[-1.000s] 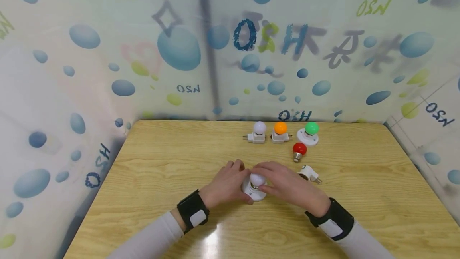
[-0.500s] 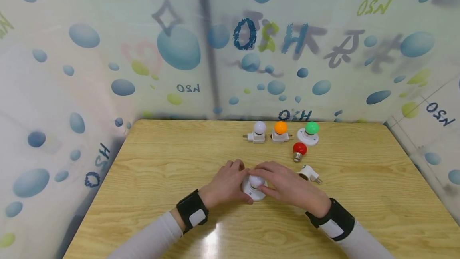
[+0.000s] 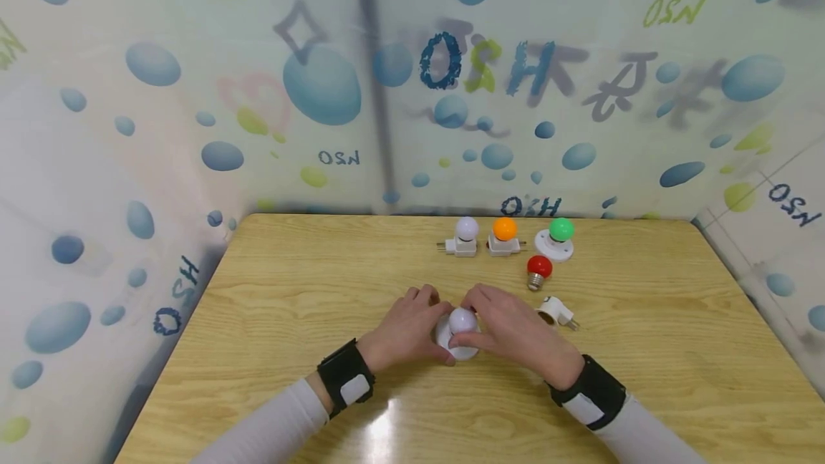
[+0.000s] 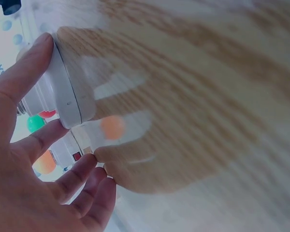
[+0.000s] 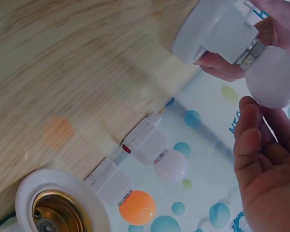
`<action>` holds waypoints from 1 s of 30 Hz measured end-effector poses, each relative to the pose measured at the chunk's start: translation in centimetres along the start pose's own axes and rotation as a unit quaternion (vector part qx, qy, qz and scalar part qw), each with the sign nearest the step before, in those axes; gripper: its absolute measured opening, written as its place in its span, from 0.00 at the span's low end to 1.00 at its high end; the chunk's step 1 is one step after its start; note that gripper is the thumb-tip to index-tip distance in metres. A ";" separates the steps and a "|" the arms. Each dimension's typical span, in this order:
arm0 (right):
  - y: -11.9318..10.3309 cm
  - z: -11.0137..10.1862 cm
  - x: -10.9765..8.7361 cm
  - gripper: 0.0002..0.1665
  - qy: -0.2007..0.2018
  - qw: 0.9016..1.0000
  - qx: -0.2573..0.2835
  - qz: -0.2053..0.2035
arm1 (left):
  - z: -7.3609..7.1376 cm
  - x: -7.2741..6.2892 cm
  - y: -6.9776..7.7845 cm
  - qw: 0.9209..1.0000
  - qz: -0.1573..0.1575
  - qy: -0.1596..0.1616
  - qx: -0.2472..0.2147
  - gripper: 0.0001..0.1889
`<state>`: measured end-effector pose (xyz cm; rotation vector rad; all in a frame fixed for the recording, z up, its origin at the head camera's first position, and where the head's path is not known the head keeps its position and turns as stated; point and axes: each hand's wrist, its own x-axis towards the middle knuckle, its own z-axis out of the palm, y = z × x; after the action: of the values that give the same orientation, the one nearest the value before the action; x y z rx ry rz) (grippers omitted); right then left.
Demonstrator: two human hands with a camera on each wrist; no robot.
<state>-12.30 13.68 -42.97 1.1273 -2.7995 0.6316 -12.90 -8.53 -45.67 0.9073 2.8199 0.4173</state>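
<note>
My left hand [image 3: 401, 334] grips the rim of a round white lamp holder [image 3: 462, 354] on the table, thumb on the near side. In the left wrist view, the holder [image 4: 70, 92] sits between thumb and index finger, the other fingers resting by the tabletop. A white light bulb [image 3: 463, 320] stands upright in the holder. Thumb and fingers of my right hand [image 3: 515, 328] are curled round this bulb. From the right wrist, a strip of the metal screw base shows between the bulb [image 5: 270, 79] and the holder [image 5: 198, 31].
Along the back stand a white bulb [image 3: 467, 228] and an orange bulb [image 3: 505, 228] in plug sockets, plus a green bulb [image 3: 561, 229] on a round holder. A loose red bulb [image 3: 539, 267] and a bulbless white plug socket [image 3: 558, 311] lie right of my hands.
My right hand has turned round the bulb: its fingers now arch higher behind it and the thumb lies across its front. The left hand stays put on the holder.
</note>
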 end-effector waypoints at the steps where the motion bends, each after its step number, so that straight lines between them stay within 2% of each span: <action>1: 0.0 0.0 0.0 0.30 -0.001 1.000 -0.002 0.004 | 0.0 0.0 0.0 1.000 0.000 0.000 -0.002 0.37; 6: -0.1 0.0 0.2 0.34 -0.024 1.000 -0.005 0.016 | -0.1 0.1 0.1 1.000 0.003 -0.002 -0.005 0.37; 9: -0.1 -0.3 0.0 0.40 -0.050 0.999 0.012 0.011 | -0.1 0.0 0.1 1.000 0.005 -0.001 -0.003 0.38; 12: 0.1 -0.7 -0.3 0.41 -0.075 0.996 0.037 -0.021 | -0.1 0.0 0.1 1.000 0.005 0.001 -0.002 0.41; 17: 0.5 -0.9 -0.6 0.33 -0.103 0.989 0.073 -0.076 | 0.0 0.0 0.0 1.000 0.002 0.002 -0.008 0.43; 20: 0.5 -0.8 -0.6 0.29 -0.097 0.989 0.085 -0.074 | 0.1 0.0 -0.1 1.000 0.003 0.001 -0.008 0.43; 24: 0.4 -0.6 -0.4 0.27 -0.062 0.994 0.078 -0.052 | 0.2 0.0 -0.2 1.000 0.006 0.001 -0.008 0.43; 30: 0.3 0.1 -0.3 0.29 -0.008 0.999 0.016 -0.036 | 0.1 -0.1 -0.2 1.000 0.008 0.006 -0.007 0.40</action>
<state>-12.29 14.02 -43.19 1.2373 -2.7574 0.6671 -12.92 -8.69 -45.86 0.9297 2.8179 0.4444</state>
